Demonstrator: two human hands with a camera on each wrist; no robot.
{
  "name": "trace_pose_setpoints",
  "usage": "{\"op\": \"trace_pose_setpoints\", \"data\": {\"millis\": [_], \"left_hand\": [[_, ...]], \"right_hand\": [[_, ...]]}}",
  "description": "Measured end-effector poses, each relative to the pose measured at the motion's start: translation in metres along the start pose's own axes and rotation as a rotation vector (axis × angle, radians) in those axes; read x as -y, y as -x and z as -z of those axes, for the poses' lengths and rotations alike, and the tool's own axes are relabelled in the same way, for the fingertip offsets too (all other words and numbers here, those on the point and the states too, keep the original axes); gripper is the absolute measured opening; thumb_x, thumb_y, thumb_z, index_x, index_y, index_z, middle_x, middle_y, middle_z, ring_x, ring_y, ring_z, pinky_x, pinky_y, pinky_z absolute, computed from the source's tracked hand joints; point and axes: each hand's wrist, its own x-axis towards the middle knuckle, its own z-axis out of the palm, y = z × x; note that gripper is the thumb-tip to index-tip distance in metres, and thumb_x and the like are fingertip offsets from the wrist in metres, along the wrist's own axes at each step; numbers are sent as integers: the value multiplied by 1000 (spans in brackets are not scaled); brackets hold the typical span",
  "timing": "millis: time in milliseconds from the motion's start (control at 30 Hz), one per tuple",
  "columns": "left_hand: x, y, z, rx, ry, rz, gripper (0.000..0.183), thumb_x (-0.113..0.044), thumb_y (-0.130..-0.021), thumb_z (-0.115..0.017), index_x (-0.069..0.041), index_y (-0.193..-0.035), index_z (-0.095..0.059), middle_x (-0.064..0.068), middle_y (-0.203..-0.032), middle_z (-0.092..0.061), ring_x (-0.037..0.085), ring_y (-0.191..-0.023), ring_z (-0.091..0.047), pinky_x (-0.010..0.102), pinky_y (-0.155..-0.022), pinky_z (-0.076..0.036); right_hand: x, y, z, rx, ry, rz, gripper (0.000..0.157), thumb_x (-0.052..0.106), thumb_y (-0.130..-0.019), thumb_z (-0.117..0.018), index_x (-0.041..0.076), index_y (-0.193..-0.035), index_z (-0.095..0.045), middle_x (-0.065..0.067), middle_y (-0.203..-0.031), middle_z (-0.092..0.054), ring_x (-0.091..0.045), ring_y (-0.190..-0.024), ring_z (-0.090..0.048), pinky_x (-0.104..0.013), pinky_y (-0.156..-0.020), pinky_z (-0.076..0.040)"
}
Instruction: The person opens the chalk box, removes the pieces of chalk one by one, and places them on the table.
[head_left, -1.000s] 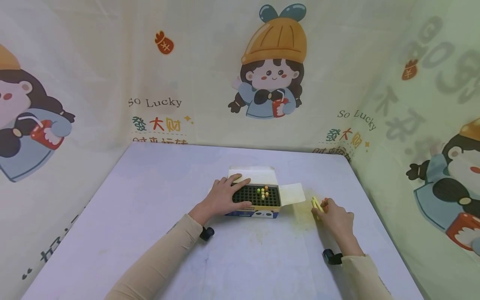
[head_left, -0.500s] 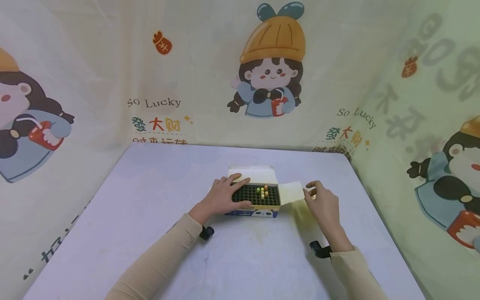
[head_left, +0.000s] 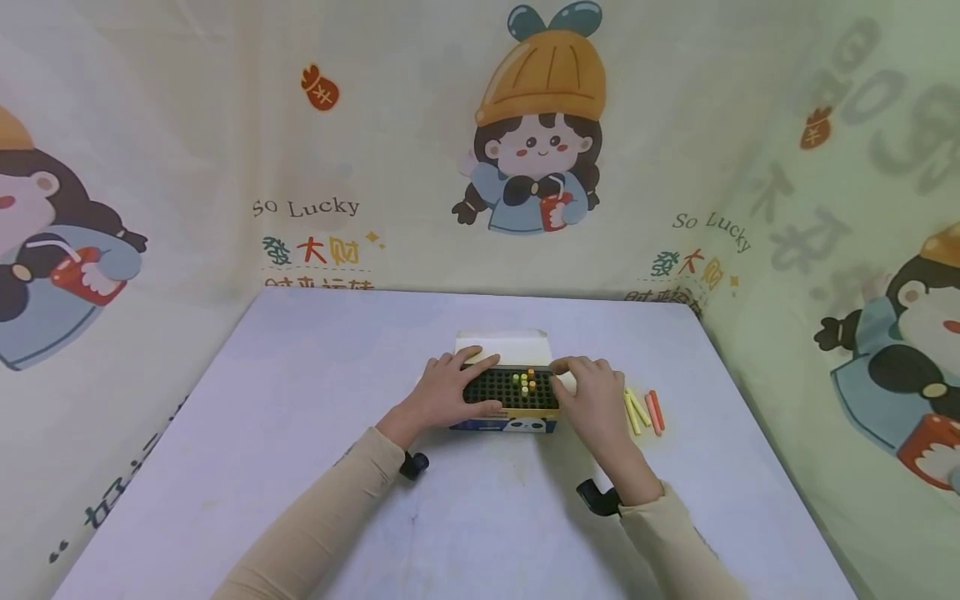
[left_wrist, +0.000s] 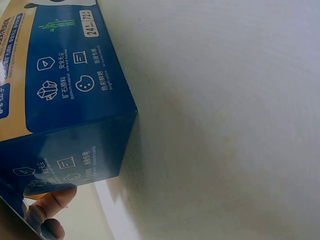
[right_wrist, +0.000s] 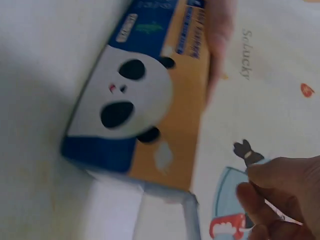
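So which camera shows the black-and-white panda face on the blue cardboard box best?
Right wrist view: the panda face looks biggest there, though blurry. The head view shows it tiny; the left wrist view, just a sliver.

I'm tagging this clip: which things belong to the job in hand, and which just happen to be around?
Job in hand:
Box
Sticks standing in it
Left hand, on it
Right hand, near its right end
Loose yellow sticks and orange sticks, probably

Just around:
Table
Backdrop
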Motion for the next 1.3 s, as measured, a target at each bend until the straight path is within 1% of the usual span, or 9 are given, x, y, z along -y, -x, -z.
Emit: {"op": "trace_pose_setpoints", "data": {"millis": [67,133,233,400,567,700,833,1067,1300], "left_hand": [[1,0,0,0,1,0,88,-84,-90,-49,-44,-164,-26,5,-169,-27,37,-136,-46,59,-104,-36],[1,-1,-1,0,1,-3,88,-85,-89,-49,-43,-164,-26,5,-169,-27,38,-136,-46,59,-104,-36],[2,-1,-1,6,-2,1,88,-84,-89,-50,-44,-164,-25,5,-170,-27,37,-136,-46,58,-104,-36],[1,-1,-1,1,-7,8,87,-80,-90,-55,-44,-164,-25,5,-169,-27,37,-136,-46,58,-104,-36],[1,-1,-1,1,-23,5,86,-79,-91,-55,-44,-164,-25,5,-169,-27,37,-136,-46,58,-104,-37],[1,-1,-1,1,-27,-1,86,-79,-91,-54,-44,-164,-25,5,-169,-27,37,-136,-47,57,-103,-37],[1,-1,-1,-2,-19,-3,86,-78,-91,-55,-43,-164,-26,5,-169,-28,37,-135,-47,58,-103,-37],[1,0,0,-3,-28,5,86,-80,-91,-54,-44,-164,-26,5,-169,-27,36,-135,-47,57,-103,-37],[0,1,0,-5,-25,-7,85,-78,-92,-54,-43,-164,-27,5,-169,-29,37,-134,-47,58,-102,-37]], "right_hand": [[5,0,-9,88,44,-12,21,22,-93,-79,14,-112,-78,-7,-107,-78,-34,-97,-62,-52,-84,-41],[8,0,-18,157,77,-20,26,23,-93,-80,14,-116,-77,-6,-108,-78,-33,-97,-62,-51,-85,-42],[9,0,-27,204,73,-37,29,23,-92,-81,14,-120,-76,-6,-110,-78,-30,-93,-62,-50,-85,-42],[9,-2,-36,186,40,-56,25,23,-92,-81,12,-115,-78,-4,-104,-79,-26,-86,-61,-46,-81,-40],[7,-3,-38,171,35,-62,17,22,-94,-79,13,-108,-78,-4,-99,-79,-25,-82,-59,-46,-83,-39],[7,-3,-38,157,51,-44,13,22,-95,-77,14,-105,-75,-4,-95,-79,-23,-77,-57,-48,-83,-40],[7,-4,-37,149,60,-24,10,22,-97,-75,15,-103,-74,-4,-91,-78,-22,-73,-55,-46,-81,-40],[6,-3,-37,144,100,6,10,22,-97,-74,15,-103,-71,-4,-83,-76,-22,-69,-53,-46,-77,-40],[5,-2,-36,131,99,35,9,24,-99,-72,17,-102,-68,-2,-76,-72,-21,-66,-52,-47,-78,-39]]}}
